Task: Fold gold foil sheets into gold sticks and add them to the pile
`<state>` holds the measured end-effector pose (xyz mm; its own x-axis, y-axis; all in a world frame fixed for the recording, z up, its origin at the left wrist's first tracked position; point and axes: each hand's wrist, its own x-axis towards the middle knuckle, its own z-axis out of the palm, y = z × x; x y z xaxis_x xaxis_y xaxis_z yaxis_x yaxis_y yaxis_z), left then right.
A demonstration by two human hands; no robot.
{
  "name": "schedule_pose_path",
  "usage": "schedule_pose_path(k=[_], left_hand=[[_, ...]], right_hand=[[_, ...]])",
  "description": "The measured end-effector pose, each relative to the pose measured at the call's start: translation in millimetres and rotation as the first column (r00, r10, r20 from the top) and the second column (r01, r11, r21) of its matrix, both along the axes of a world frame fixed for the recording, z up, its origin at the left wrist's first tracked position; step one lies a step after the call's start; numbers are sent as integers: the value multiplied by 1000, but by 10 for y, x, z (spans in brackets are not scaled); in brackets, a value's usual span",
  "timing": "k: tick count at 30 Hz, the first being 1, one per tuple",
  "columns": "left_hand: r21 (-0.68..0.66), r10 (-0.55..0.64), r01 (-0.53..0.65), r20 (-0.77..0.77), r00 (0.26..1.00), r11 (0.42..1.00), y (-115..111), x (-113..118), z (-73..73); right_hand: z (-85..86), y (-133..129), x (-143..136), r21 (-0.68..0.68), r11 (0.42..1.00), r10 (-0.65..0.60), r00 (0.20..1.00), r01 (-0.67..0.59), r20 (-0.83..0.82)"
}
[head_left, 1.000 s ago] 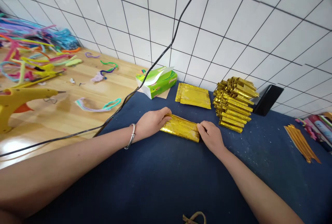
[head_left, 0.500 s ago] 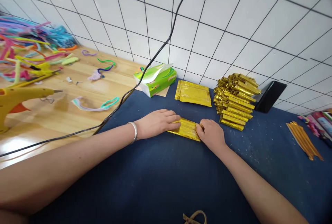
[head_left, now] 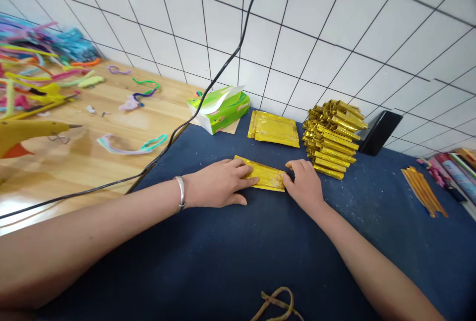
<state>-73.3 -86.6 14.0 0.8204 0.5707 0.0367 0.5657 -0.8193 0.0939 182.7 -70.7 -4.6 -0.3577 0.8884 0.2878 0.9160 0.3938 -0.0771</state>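
Observation:
A flat gold foil piece [head_left: 266,176] lies on the dark blue mat. My left hand [head_left: 223,182] rests over its left part, fingers spread on the foil and the thumb apart on the mat. At its right end is my right hand [head_left: 305,182], the thumb touching the edge and the forefinger raised apart from it. Behind the piece lie flat gold panels [head_left: 277,129]. To their right rises a pile of folded gold strips [head_left: 330,140].
A green tissue box [head_left: 226,113] stands at the back; a black phone [head_left: 381,133] leans on the wall. Brown strips [head_left: 424,191] lie right. A black cable [head_left: 223,68] crosses the view. A yellow glue gun [head_left: 33,130] and colourful pipe cleaners [head_left: 70,46] are left.
My left thumb has come out from the fingers onto the mat. My right fingers have opened away from the foil's end. The whole view has shifted slightly.

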Motion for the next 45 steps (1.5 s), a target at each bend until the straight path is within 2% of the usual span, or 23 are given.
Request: schedule_pose_path(k=[3,4,6,10,17,25,33,38,41,45], left_hand=[[-4,-2,2,-13,1000,1000,-1,-15,-21],[-3,0,0,-15,1000,1000,-1,-19,-28],[1,9,-9,-14,1000,1000,-4,-25,-36],[-10,7,-7,15,1000,1000,-10,-42,-40],[-64,9,-6,49,999,998,8,-90,-69],[-91,9,-1,84,996,996,40,-114,-84],[-81,74,-67,92,993,994,0,4,-20],[-52,100,-97,58,993,994,-8,155,26],[15,231,-231,29,973,973,25,351,15],[127,437,-441,56,898,889,10,591,-83]], right_hand=[[92,-198,-141,55,976,207,977,-210,53],[100,-270,-197,28,954,296,952,-299,85],[84,-391,-292,-64,917,400,907,-395,132],[18,-480,-333,-158,914,400,895,-374,198],[16,-512,-167,-204,896,437,862,-393,258],[125,-676,-124,-291,918,366,856,-269,365],[199,-789,-138,-246,936,337,842,-252,420],[321,-808,-135,-239,939,333,823,-246,460],[375,-808,-129,-233,939,334,828,-252,450],[369,-825,-86,-177,942,335,830,-285,445]])
